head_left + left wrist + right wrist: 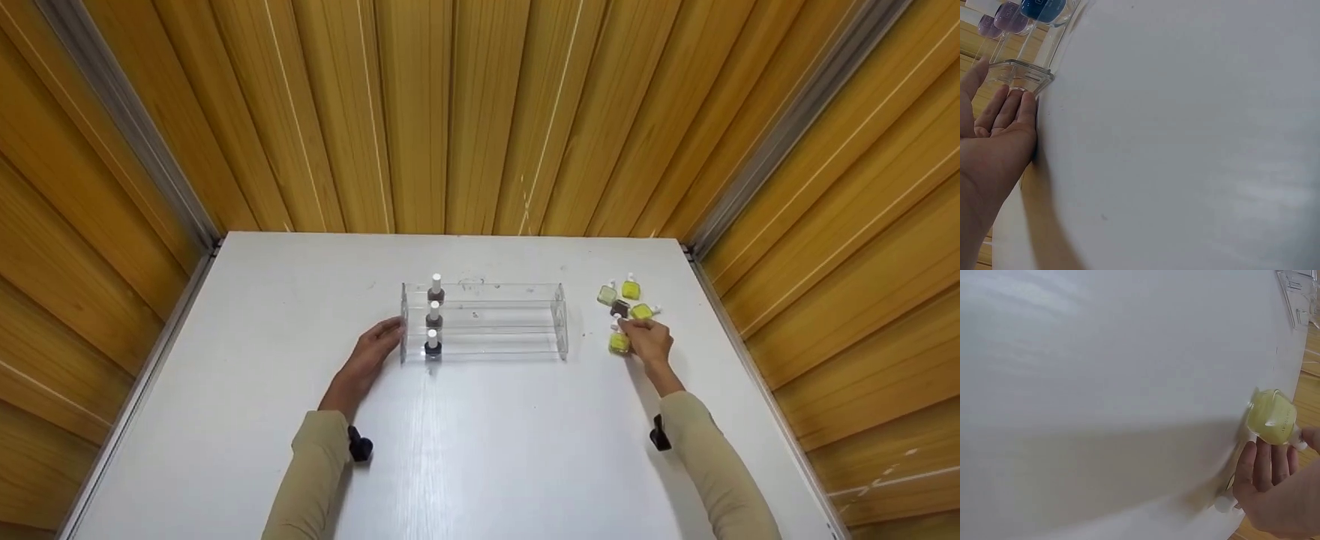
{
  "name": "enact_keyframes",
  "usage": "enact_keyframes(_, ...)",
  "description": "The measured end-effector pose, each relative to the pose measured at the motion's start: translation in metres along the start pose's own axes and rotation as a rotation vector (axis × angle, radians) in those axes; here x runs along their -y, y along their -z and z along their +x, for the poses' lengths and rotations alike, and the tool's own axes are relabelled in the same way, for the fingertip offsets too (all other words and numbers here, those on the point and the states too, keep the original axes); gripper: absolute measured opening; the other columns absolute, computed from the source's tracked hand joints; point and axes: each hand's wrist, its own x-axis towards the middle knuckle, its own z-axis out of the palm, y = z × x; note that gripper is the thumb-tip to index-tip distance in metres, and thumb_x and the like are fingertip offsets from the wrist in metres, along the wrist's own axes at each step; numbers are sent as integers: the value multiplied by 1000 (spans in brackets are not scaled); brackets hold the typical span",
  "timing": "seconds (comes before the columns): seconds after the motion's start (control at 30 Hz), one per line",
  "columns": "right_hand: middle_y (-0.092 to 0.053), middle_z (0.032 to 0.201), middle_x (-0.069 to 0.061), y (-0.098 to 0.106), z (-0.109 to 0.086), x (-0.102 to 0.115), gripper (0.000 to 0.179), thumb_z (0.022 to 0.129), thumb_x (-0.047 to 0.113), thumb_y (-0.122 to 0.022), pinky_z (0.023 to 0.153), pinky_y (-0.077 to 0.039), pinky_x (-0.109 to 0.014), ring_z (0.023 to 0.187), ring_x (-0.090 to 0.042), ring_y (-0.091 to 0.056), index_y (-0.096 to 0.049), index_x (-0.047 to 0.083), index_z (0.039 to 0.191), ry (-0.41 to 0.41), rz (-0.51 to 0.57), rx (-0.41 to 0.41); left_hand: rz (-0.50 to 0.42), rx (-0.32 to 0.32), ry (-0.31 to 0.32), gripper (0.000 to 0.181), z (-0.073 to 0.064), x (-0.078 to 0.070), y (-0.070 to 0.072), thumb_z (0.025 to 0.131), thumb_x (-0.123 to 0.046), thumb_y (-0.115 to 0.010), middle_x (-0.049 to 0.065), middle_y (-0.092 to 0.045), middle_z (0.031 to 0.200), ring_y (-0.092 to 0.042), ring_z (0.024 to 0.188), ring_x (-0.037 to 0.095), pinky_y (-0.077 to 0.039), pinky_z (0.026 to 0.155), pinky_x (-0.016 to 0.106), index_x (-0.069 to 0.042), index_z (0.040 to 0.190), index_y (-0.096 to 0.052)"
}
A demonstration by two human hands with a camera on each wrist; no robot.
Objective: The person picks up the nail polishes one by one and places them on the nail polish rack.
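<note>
A clear acrylic tiered rack (517, 352) stands mid-table. Near its left end are three white-capped nail polish bottles, one per tier: a blue bottle (1044, 8) in front and two purple bottles (1012, 18) behind. My left hand (375, 346) rests against the rack's left end panel (1019, 70), its fingers fairly straight. Right of the rack, my right hand (648, 342) pinches a yellow nail polish bottle (1272, 417) by its white cap (1297, 439), between thumb and fingers. Part of that cap is hidden by the fingers.
Around my right hand lie a pale green bottle (607, 295), a dark bottle (619, 308) and two more yellow bottles, one at the back (631, 290) and one beside the hand (641, 311). Wood-patterned walls (480, 112) border the white table (480, 450).
</note>
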Motion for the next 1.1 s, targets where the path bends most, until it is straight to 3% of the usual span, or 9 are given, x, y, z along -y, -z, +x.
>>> enact_keyframes(0.33,-68,78,13,5,-7,6,40,92,25,-78,68,-60,-19,73,-2,-66,-69,-4,118,55,163,10,5,18,-16,56,0,-2,2,104,-26,-61,15,-39,162,-28,156,29,-20,131,42,-5,153,-42)
enact_keyframes(0.57,-68,73,18,-3,-18,24,36,91,22,-78,72,-62,-23,72,0,-68,-69,-5,112,112,252,27,-49,35,-37,55,1,0,3,104,-21,-60,17,-40,161,-31,154,29,-23,130,40,-1,152,-43)
enact_keyframes(0.83,-70,79,13,-16,-30,60,40,91,22,-78,81,-64,-29,76,-4,-71,-66,-6,117,144,320,117,-30,17,2,56,4,1,3,103,-25,-63,14,-44,160,-34,153,27,-24,129,39,-6,152,-45)
enact_keyframes(1.1,-72,82,11,-36,-40,103,35,92,22,-78,83,-64,-30,80,-7,-70,-67,-4,113,228,343,221,-50,31,-17,56,3,2,5,103,-23,-62,16,-42,161,-32,154,28,-23,129,39,-4,152,-44)
